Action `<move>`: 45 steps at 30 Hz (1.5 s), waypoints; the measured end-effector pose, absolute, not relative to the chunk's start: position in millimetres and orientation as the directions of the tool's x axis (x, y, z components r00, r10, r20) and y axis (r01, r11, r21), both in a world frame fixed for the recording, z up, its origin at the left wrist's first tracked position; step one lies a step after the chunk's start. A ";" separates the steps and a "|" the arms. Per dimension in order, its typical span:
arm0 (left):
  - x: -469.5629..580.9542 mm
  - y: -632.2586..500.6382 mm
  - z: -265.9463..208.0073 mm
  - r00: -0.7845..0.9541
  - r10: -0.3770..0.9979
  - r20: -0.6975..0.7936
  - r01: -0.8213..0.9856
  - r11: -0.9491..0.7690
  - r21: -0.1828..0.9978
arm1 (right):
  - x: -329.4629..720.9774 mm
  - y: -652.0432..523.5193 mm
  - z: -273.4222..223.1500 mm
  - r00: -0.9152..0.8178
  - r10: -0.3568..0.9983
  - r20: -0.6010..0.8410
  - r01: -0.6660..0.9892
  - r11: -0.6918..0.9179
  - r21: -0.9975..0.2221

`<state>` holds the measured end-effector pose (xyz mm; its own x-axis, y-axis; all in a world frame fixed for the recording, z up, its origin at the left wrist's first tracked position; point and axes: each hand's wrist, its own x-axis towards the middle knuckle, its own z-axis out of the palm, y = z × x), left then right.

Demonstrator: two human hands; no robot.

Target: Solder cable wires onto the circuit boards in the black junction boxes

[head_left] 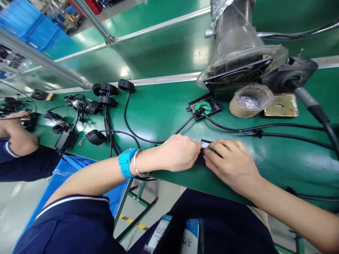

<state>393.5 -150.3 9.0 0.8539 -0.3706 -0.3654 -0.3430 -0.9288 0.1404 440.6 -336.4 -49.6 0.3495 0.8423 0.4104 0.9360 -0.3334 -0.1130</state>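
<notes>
Fingers [194, 145] of the left hand [178, 153] are curled almost into a fist, their tips apparently pinching one edge of a small dark part [201, 159] with a pale upper face. Fingers of the right hand [237, 164] are bent and slightly spread, thumb and fingertips closed on its other edge. The part lies low over the green surface [159, 116], on the person's side of a finned black housing [218, 106] and apart from it; the hands hide much of it.

That housing shows the most advanced stage in view: a round green circuit board [203, 107] sits on it, and black cables [225, 127] run up to the board, their wires seeming to meet it. Whether those joints are finished is too small to tell.

Work appears to remain. To the right of the housing, a cable end [245, 133] shows loose coloured wires. Well to its left, round black caps [126, 85] stand on cables with coloured wire ends free. Beyond and right of it, a soldering iron [307, 98] rests in its holder, out of the hands. The job looks partway through.
</notes>
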 end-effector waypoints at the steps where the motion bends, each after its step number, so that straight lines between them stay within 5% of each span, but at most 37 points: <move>1: 393.8 -149.6 9.1 0.854 -0.352 -0.384 -0.320 -0.936 0.146 | 440.6 -336.8 -50.0 0.342 0.847 0.407 0.939 -0.326 -0.111; 4: 388.1 -148.6 2.9 0.879 -0.324 -0.349 -0.310 -0.946 0.098 | 440.4 -337.7 -51.2 0.309 0.868 0.390 0.950 -0.304 -0.075; 11: 373.6 -146.6 -13.5 0.885 -0.466 -0.002 -0.463 -0.878 -0.126 | 437.7 -339.6 -53.9 0.285 0.861 0.422 0.950 -0.314 -0.001; 23: 360.3 -160.5 -39.2 0.935 -0.347 0.072 -0.312 -0.903 -0.297 | 437.7 -319.7 -40.0 0.350 0.904 0.245 0.935 -0.354 -0.027; 31: 363.7 -175.6 -17.1 0.972 -0.177 -0.152 -0.189 -0.979 -0.072 | 437.3 -339.8 -40.1 0.409 0.879 0.244 0.912 -0.384 -0.146; 36: 356.4 -177.0 -43.9 0.995 -0.091 -0.027 -0.087 -0.988 0.128 | 429.6 -362.1 -48.4 0.499 0.815 0.293 0.865 -0.452 -0.217; 40: 353.2 -163.4 -63.4 0.983 -0.162 0.084 -0.182 -0.919 0.349 | 437.6 -373.1 -61.3 0.458 0.837 0.299 0.884 -0.393 -0.255; 45: 352.4 -148.2 -67.8 0.901 -0.371 0.224 -0.419 -0.877 0.235 | 452.3 -380.8 -68.4 0.377 0.879 0.292 0.917 -0.309 -0.252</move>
<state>352.4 -148.2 -67.8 0.9013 -0.3711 0.2236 -0.4194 -0.8768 0.2351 452.3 -380.8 -68.4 0.3767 0.8791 0.2921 0.9170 -0.3091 -0.2522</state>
